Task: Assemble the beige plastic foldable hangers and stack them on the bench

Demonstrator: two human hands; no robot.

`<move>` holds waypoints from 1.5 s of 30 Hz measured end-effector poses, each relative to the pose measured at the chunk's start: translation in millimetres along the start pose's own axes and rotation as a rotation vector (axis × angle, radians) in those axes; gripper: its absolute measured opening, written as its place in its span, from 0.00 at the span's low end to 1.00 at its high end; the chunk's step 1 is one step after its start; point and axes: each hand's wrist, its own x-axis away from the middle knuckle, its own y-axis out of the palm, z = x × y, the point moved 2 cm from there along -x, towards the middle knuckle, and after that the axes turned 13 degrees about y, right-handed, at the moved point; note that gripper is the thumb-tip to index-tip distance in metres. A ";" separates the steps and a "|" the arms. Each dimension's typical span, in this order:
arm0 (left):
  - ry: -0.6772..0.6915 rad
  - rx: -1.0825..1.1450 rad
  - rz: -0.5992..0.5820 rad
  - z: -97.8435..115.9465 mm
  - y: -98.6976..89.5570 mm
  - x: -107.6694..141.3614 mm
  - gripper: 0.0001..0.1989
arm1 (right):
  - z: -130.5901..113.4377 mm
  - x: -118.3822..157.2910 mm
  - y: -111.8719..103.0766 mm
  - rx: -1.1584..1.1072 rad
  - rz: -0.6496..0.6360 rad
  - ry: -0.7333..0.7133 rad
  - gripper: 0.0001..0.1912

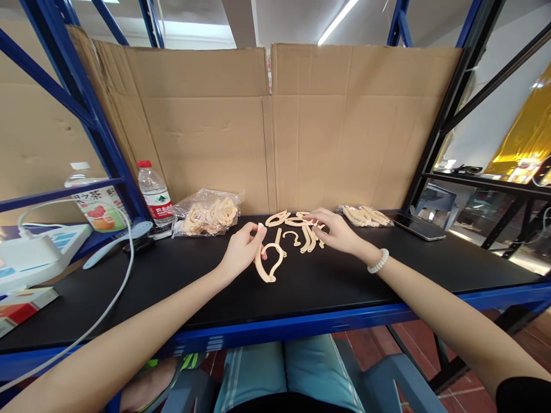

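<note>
My left hand (244,252) is closed on a beige plastic folding hanger (263,269), gripping its upper end. The hanger's curved arms and hook hang below the fingers, over the black table. My right hand (336,229) is over a group of loose beige hanger parts, palm down, with thumb and fingers apart. Its fingertips are at or just above the parts; I cannot tell whether they touch. Close by lie a loose hook (293,236), several curved hanger arms (307,240) and flat leaf-shaped pieces (278,218).
Bags of beige parts stand at the back, one on the left (210,213) and one on the right (365,216). A phone (419,226) lies at right. Water bottle (155,195), pale blue brush (118,244), charger (32,252) and white cable (123,287) occupy the left. Cardboard (206,137) walls the back.
</note>
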 end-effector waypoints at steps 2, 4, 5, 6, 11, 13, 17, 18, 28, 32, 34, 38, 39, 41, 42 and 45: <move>-0.007 0.065 0.021 -1.6 1.3 -0.4 0.17 | -33.9 6.7 7.5 -0.054 0.030 -0.146 0.16; -0.001 0.149 0.043 -2.3 3.1 -1.0 0.18 | -61.2 14.9 19.3 -0.059 -0.078 -0.273 0.17; 0.011 0.198 0.052 -2.0 4.1 -1.2 0.18 | -70.5 19.1 25.9 -0.032 -0.147 -0.331 0.16; 0.027 0.249 0.060 -1.0 5.2 -1.3 0.18 | -76.3 22.6 31.8 0.005 -0.187 -0.369 0.16; -0.004 0.412 0.107 5.8 8.1 0.2 0.17 | -69.3 26.2 45.5 0.170 -0.152 -0.336 0.11; -0.033 0.423 0.139 6.3 8.0 0.6 0.16 | -62.2 23.0 42.1 0.193 -0.089 -0.260 0.06; 0.059 0.356 0.218 3.9 5.4 0.2 0.16 | -53.3 17.5 33.3 0.237 -0.017 -0.141 0.07; 0.134 0.293 0.243 4.2 3.7 0.2 0.16 | -51.9 16.9 32.1 0.235 -0.005 -0.130 0.08; 0.930 -0.628 -0.128 29.7 17.9 17.5 0.07 | -52.5 20.4 40.3 0.231 -0.009 -0.175 0.09; 0.861 -0.673 -0.168 25.5 25.4 19.1 0.08 | -52.5 22.4 42.0 0.232 0.022 -0.207 0.09; 0.845 -0.683 -0.205 22.9 26.2 18.3 0.09 | -53.0 23.4 41.7 0.212 0.042 -0.232 0.07; 0.824 -0.690 -0.300 20.2 26.1 17.5 0.12 | -57.2 24.6 40.6 0.212 0.039 -0.303 0.08; 0.811 -0.687 -0.332 19.9 26.5 17.6 0.12 | -58.4 24.5 40.1 0.232 0.035 -0.321 0.08; 0.776 -0.681 -0.388 19.4 27.4 18.0 0.11 | -60.0 23.7 38.3 0.297 0.036 -0.350 0.11; 0.760 -0.683 -0.406 19.2 27.7 18.0 0.11 | -60.3 23.1 37.3 0.336 0.043 -0.363 0.12; 0.728 -0.695 -0.419 18.8 27.6 17.3 0.11 | -59.9 21.7 34.9 0.443 0.059 -0.406 0.17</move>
